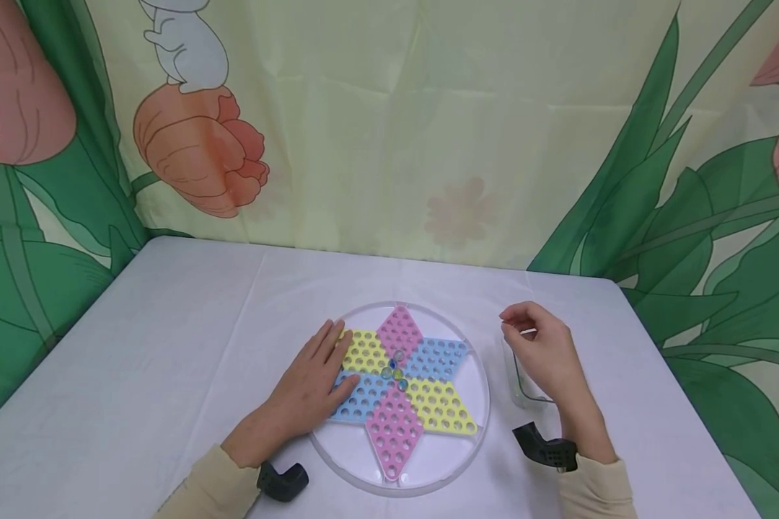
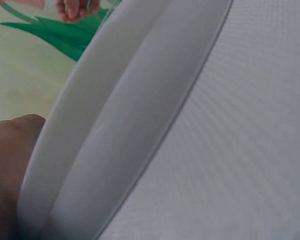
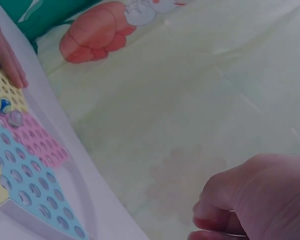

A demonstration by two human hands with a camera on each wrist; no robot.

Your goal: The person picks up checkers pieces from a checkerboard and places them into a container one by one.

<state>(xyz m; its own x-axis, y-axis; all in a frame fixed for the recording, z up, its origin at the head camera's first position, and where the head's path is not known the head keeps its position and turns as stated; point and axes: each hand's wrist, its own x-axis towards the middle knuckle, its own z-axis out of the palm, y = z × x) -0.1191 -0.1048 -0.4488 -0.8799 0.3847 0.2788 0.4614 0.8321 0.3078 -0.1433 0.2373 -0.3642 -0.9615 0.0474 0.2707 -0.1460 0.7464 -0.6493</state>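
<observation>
A round Chinese checkers board (image 1: pixel 340 467) with a pink, yellow and blue star of holes lies on the table. Several glass marbles (image 1: pixel 397 374) sit near its centre. My left hand (image 1: pixel 308 382) rests flat across the board's left side, fingers straight and spread a little. My right hand (image 1: pixel 545 353) hangs over a clear box (image 1: pixel 518 393) right of the board, thumb and fingers bent towards each other. In the right wrist view the fingertips (image 3: pixel 202 215) show near the bottom edge; whether anything small is between them I cannot tell. The left wrist view shows mainly the board's white rim (image 2: pixel 105 120).
A white cloth covers the table (image 1: pixel 188 324). Behind it hangs a curtain (image 1: pixel 389 130) printed with tulips and leaves. A black wrist camera (image 1: pixel 283 481) is worn on the left wrist, another black camera (image 1: pixel 547 448) on the right.
</observation>
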